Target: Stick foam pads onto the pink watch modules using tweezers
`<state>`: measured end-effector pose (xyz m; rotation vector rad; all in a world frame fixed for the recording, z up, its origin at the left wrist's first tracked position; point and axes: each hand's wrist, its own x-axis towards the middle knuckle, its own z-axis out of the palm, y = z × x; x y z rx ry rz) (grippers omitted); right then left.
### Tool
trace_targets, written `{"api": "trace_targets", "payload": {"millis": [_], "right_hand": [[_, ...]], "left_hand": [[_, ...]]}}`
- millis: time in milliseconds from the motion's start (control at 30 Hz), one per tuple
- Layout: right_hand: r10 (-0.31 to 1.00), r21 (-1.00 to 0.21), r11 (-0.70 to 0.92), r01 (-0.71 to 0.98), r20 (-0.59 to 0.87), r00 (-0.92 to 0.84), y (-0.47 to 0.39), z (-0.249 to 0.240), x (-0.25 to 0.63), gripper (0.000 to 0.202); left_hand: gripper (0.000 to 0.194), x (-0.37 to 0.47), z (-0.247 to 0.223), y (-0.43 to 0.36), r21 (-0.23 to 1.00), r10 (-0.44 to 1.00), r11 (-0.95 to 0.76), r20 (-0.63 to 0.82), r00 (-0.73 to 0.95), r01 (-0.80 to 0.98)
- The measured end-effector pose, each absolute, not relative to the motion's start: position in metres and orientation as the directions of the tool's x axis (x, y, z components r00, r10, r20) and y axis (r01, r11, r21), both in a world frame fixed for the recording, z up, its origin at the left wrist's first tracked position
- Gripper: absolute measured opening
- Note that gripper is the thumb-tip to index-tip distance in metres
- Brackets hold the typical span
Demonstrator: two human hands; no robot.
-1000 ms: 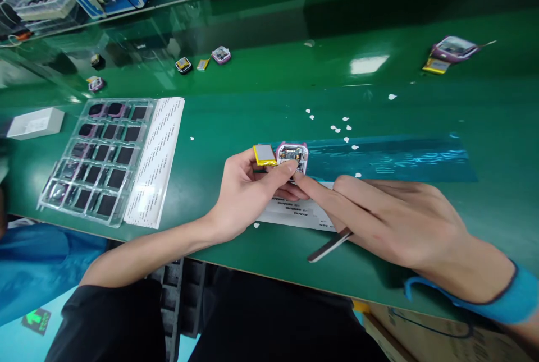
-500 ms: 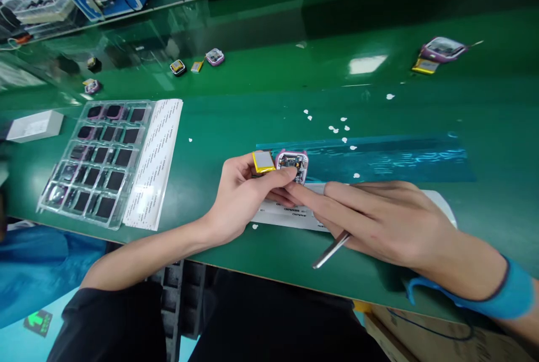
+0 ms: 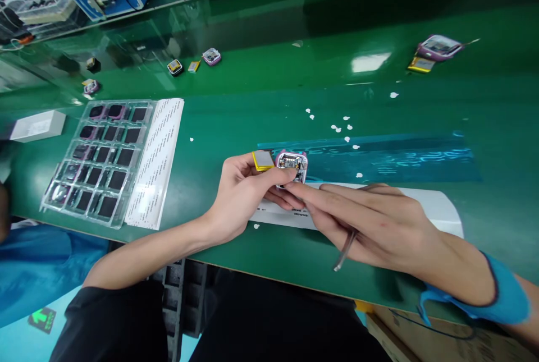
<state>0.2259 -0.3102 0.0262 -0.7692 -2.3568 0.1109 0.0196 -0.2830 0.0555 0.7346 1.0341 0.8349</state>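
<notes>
My left hand (image 3: 242, 196) is closed round an opened smartwatch (image 3: 286, 163) with a pink-and-white case, its circuit board facing up. A silver battery with yellow edges (image 3: 263, 160) sticks out at the watch's left side, by my left fingers. My left thumb presses on the board. Tucked in my right hand (image 3: 374, 221) is a slim metal tool, apparently tweezers (image 3: 346, 251), whose end points down below the palm. The right fingertips touch the lower edge of the watch, by the left thumb. Beneath both hands lies a white printed strip (image 3: 438, 207).
A clear tray (image 3: 115, 221) of dark watch screens stands at left, beside a printed sheet (image 3: 147, 182). Blue film (image 3: 421, 157) and small white tabs (image 3: 346, 139) lie ahead. Further watches (image 3: 211, 56) (image 3: 440, 47) and a loose battery (image 3: 193, 66) are farther back.
My right hand has turned slightly, and the tool's end has swung right and stands steeper. The left hand keeps its hold on the watch. The view has shifted a little.
</notes>
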Motion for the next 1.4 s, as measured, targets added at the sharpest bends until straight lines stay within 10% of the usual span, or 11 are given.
{"api": "trace_targets", "payload": {"millis": [333,467,533,733,1033,1400], "right_hand": [[0.456,-0.102,0.867,0.487,0.554,-0.696,-0.299,0.03,0.244,0.047],[0.423,-0.05,0.854,0.517,0.646,-0.636,-0.295,0.03,0.253,0.063],[0.36,0.014,0.88,0.476,0.635,-0.684,-0.291,0.031,0.252,0.062],[0.318,0.053,0.868,0.494,0.704,-0.635,-0.285,0.025,0.254,0.036],[0.313,0.134,0.813,0.567,0.72,-0.62,-0.282,0.04,0.26,0.026],[0.442,-0.153,0.841,0.519,0.748,-0.495,-0.289,0.04,0.252,0.063]], "left_hand": [[0.035,0.018,0.048,-0.271,0.902,0.891,0.408,-0.36,0.277,-0.141],[0.023,-0.003,0.037,-0.197,0.971,0.987,0.13,-0.145,0.063,0.2],[0.018,-0.02,0.036,-0.15,0.816,0.997,0.046,-0.006,-0.071,0.576],[0.015,-0.067,0.047,-0.069,0.584,0.979,0.04,0.141,-0.15,0.811],[0.031,-0.084,0.04,-0.037,0.515,0.974,0.141,0.08,-0.211,0.846],[0.01,-0.009,0.062,-0.141,0.855,0.996,-0.076,0.092,-0.005,0.512]]}}
